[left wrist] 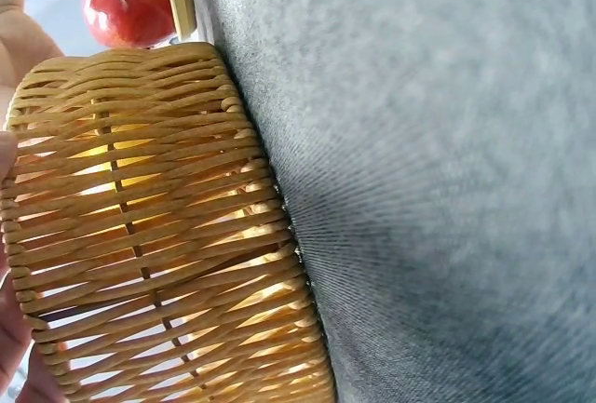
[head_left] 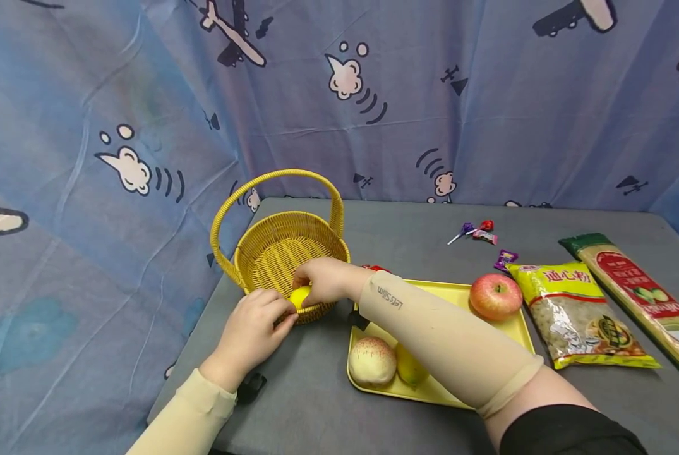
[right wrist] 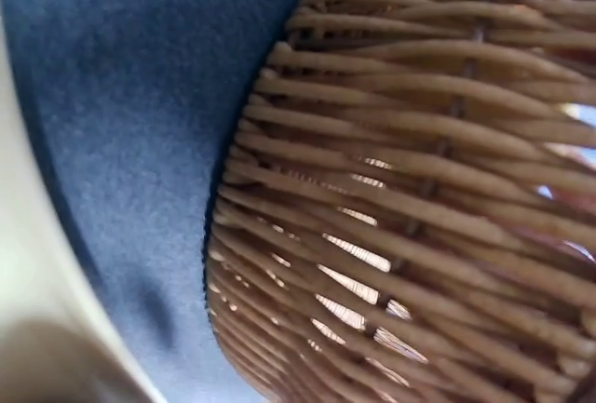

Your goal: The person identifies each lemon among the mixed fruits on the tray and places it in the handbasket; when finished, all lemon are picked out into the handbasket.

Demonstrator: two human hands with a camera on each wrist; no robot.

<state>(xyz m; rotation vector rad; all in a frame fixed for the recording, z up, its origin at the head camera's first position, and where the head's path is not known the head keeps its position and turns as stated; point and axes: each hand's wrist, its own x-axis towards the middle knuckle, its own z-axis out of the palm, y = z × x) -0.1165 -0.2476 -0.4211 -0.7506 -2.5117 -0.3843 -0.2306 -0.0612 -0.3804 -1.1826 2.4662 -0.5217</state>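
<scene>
A yellow wicker basket [head_left: 276, 259] with a tall handle stands at the left of the table. Reaching over its front rim, my right hand [head_left: 328, 281] grips a bright yellow lemon [head_left: 300, 297] just inside. My left hand [head_left: 259, 325] holds that front rim, thumb and fingertips close to the lemon. In the left wrist view, fingers [left wrist: 11, 329] show along the rim, and yellow shines through the weave. The right wrist view is filled mostly by the basket's woven wall [right wrist: 419, 114]; the hand itself is hidden there.
Under my right forearm lies a yellow tray [head_left: 515, 332] with a peach [head_left: 372, 361], a yellow fruit [head_left: 410, 368] and an apple [head_left: 495, 296]. Right of it are a pasta bag [head_left: 578, 316] and a long noodle pack [head_left: 640, 284]. Lollipops [head_left: 467, 229] and wrapped candies [head_left: 505, 259] lie behind.
</scene>
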